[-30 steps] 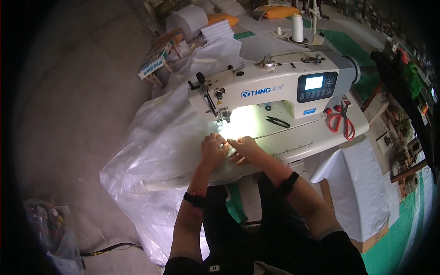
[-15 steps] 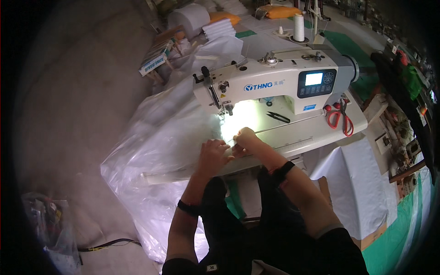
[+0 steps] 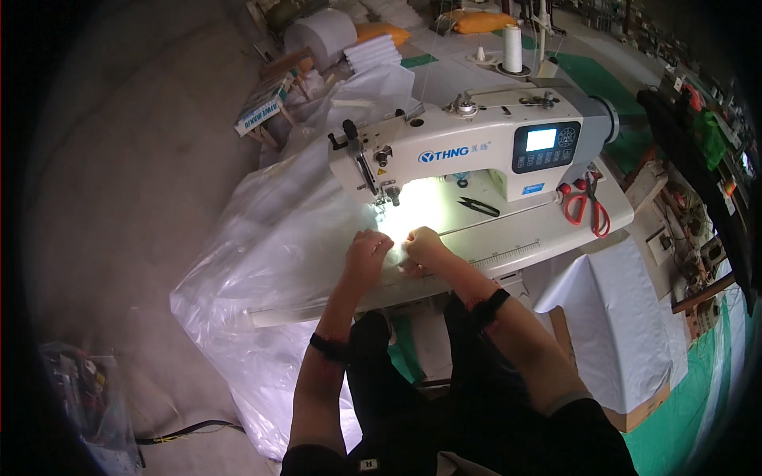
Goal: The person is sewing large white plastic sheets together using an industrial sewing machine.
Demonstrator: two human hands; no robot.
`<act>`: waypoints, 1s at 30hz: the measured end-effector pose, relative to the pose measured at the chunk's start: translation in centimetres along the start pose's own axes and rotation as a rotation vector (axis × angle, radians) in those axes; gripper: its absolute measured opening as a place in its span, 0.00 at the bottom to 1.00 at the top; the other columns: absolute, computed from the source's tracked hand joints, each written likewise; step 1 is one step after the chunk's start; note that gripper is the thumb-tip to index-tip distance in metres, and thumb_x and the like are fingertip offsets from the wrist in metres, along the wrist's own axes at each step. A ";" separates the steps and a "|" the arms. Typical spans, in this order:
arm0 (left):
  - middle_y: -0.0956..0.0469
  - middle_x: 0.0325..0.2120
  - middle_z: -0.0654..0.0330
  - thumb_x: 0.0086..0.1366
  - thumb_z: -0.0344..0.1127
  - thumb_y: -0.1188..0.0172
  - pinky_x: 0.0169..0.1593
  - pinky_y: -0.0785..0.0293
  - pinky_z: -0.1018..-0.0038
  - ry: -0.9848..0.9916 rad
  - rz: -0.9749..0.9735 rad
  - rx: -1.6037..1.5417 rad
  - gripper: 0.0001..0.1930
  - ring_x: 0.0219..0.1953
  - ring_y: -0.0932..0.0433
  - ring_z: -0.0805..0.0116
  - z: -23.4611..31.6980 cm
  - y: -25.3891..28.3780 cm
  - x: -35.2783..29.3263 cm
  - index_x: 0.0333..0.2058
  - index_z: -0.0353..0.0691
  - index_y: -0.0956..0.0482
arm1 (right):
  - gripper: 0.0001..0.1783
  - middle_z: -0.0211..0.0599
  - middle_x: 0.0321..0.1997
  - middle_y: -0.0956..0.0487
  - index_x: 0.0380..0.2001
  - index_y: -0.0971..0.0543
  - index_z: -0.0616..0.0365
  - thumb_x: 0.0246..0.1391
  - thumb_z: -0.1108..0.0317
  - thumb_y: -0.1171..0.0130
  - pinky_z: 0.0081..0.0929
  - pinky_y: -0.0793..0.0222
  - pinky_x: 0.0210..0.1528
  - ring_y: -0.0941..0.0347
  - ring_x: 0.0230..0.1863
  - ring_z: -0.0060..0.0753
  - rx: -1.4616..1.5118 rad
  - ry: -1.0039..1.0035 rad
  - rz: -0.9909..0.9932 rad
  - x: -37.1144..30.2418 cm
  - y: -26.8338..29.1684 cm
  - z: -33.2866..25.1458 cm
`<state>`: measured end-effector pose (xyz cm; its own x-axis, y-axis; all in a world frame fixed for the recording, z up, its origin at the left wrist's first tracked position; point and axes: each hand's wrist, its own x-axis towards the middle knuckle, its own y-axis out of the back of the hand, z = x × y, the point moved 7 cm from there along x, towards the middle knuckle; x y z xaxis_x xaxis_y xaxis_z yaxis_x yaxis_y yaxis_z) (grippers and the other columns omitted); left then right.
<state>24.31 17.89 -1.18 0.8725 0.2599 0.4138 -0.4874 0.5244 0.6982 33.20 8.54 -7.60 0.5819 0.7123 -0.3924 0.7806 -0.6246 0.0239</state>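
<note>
A white sewing machine (image 3: 444,147) stands before me, its lamp shining brightly under the needle area. A large translucent plastic sheet (image 3: 270,230) covers the left of the machine bed and hangs over the front. Just in front of the presser foot (image 3: 382,208), my left hand (image 3: 367,255) is closed, fingers together, on the sheet's edge. Close by on its right, my right hand (image 3: 425,247) is closed in a pinch on the sheet; glare hides the exact fold between the fingertips.
Black thread snips (image 3: 479,208) lie on the bed under the machine arm. Red-handled scissors (image 3: 587,210) rest at the bed's right end. A white thread cone (image 3: 513,49) stands behind. White sheeting (image 3: 611,325) lies at lower right. A bag of odds and ends (image 3: 83,397) sits at lower left.
My left hand has shifted slightly up toward the presser foot, its fingers drawn more together. A small gap now shows between the two hands. The right hand stays nearly in place.
</note>
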 end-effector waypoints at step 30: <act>0.25 0.39 0.61 0.52 0.32 0.44 0.43 0.32 0.65 -0.149 0.039 0.403 0.12 0.38 0.28 0.58 2.4 -1.1 -2.4 0.37 0.44 0.21 | 0.12 0.44 0.26 0.21 0.33 0.26 0.62 0.49 0.64 0.49 0.38 0.28 0.33 0.22 0.30 0.41 -0.867 0.447 0.415 -4.5 -1.9 -1.3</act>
<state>22.69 14.73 -1.56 0.8528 0.1375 0.5038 -0.5207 0.1502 0.8404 29.42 6.92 -4.70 0.7338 0.6585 0.1672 0.2943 -0.5299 0.7954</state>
